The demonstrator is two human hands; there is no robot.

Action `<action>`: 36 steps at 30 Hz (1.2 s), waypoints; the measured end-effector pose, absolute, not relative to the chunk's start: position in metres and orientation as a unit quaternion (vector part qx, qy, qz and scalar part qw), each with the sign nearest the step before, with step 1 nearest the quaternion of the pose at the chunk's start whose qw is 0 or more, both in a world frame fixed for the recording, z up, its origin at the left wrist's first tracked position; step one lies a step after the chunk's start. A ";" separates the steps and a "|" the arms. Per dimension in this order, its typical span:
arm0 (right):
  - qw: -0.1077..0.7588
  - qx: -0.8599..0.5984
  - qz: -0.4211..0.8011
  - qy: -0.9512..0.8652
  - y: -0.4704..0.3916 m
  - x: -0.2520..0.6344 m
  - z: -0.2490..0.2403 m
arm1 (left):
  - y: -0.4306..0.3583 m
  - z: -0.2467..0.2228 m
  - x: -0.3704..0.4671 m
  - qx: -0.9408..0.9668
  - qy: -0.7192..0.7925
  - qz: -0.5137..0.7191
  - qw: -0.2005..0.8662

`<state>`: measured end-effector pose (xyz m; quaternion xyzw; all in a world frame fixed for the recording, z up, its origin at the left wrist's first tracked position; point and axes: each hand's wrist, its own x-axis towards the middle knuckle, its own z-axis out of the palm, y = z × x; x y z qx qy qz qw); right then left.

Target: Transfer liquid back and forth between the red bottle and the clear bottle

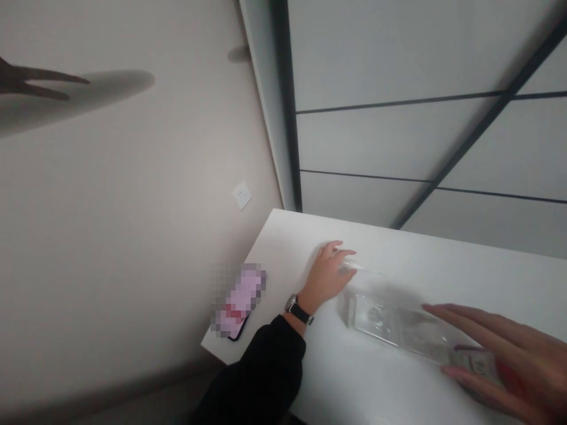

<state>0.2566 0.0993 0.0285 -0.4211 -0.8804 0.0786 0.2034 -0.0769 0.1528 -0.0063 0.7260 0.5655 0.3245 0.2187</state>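
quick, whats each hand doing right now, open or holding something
Left hand: open, fingers spread; whether it holds anything can't be told.
Right hand: open, thumb and fingers apart at clear plastic packaging; hold unclear.

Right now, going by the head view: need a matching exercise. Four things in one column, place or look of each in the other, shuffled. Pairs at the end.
Column 1
1. phone
2. clear plastic packaging
3. watch
4. outlet

Column 2
A. black strap, worn at the wrist of the left hand
B. white, set in the wall
C. pinkish, on the table near its edge
D. see-through, between the left hand and the right hand, whose fingers partly cover it

Right pairs: 1-C, 2-D, 3-A, 4-B
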 end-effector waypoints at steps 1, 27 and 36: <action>0.169 -0.400 0.044 -0.900 0.098 0.248 0.041 | 0.154 -0.007 -0.077 0.723 0.564 0.331 0.223; -0.081 -0.386 0.004 -0.919 0.096 0.180 0.158 | 0.171 -0.023 -0.080 0.719 0.534 0.381 0.229; -0.033 -0.414 0.077 -0.906 0.094 0.192 0.173 | 0.172 -0.019 -0.080 0.725 0.529 0.379 0.227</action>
